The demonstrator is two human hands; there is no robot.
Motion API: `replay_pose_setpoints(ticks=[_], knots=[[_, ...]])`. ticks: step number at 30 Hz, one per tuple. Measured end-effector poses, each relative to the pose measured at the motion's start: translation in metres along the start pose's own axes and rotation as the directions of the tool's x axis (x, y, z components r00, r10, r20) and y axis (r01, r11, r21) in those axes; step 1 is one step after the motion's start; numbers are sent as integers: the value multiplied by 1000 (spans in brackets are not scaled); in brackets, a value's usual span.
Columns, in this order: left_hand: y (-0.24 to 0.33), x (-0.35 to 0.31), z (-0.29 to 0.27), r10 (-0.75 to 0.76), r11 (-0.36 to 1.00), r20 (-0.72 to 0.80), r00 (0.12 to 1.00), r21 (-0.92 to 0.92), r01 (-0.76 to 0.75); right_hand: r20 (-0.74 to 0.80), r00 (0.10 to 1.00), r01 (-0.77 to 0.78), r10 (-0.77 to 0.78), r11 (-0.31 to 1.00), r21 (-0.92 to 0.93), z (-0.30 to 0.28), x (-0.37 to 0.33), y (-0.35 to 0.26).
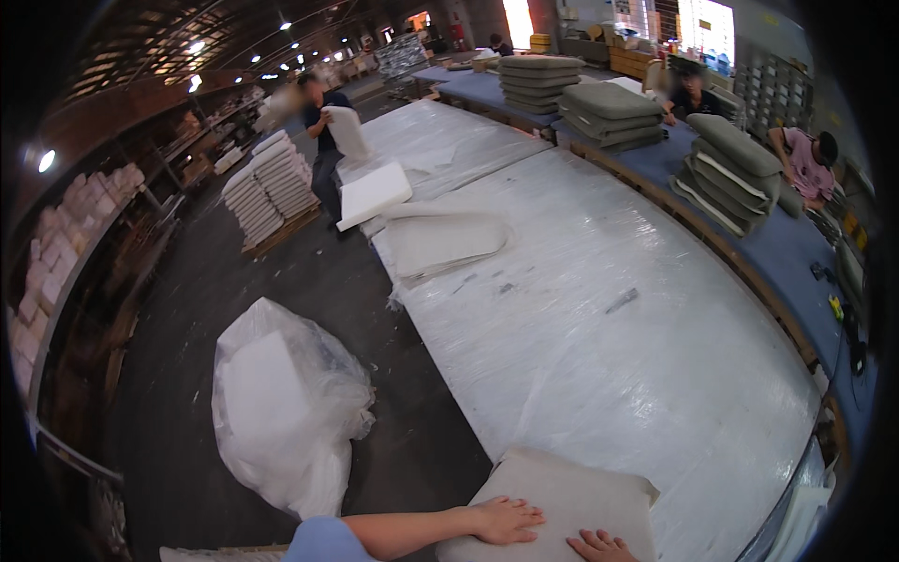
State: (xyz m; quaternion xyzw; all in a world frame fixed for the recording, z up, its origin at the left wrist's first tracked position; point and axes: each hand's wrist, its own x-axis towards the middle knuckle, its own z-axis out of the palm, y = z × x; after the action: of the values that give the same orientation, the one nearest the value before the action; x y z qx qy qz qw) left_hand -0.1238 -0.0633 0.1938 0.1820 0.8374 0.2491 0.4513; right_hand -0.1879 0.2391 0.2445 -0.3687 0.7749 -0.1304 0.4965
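Note:
A light grey fabric-covered cushion [571, 487] lies at the near edge of the plastic-covered table [599, 347]. My left hand [508, 521] rests flat on top of it, fingers stretched toward the right. Close by, my right hand [599, 546] lies on the same cushion, its fingers spread and the rest cut off by the lower edge. Neither hand grips anything. Further up the table, at its left side, a flat pale fabric cover [445, 244] lies beside a white foam block [375, 194].
On the floor at left stands a clear plastic bag [286, 403] with white foam inside. A person [328, 140] holds a white pad beside stacked cushions [272, 187]. Grey cushion piles [726, 173] line the blue table [646, 159], where other people sit at right.

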Motion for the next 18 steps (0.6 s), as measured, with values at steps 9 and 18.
replay_pose_setpoints(ticks=[9, 18], knots=[[-40, 67, 6, -176, 984, -106, 979, -3, 177, -142, 989, -39, 42, 999, 20, 3, 69, 73], [-87, 101, -1, -304, 945, -258, 917, -202, 257, -272, 962, 46, -12, 992, 118, -1, 141, 153]])
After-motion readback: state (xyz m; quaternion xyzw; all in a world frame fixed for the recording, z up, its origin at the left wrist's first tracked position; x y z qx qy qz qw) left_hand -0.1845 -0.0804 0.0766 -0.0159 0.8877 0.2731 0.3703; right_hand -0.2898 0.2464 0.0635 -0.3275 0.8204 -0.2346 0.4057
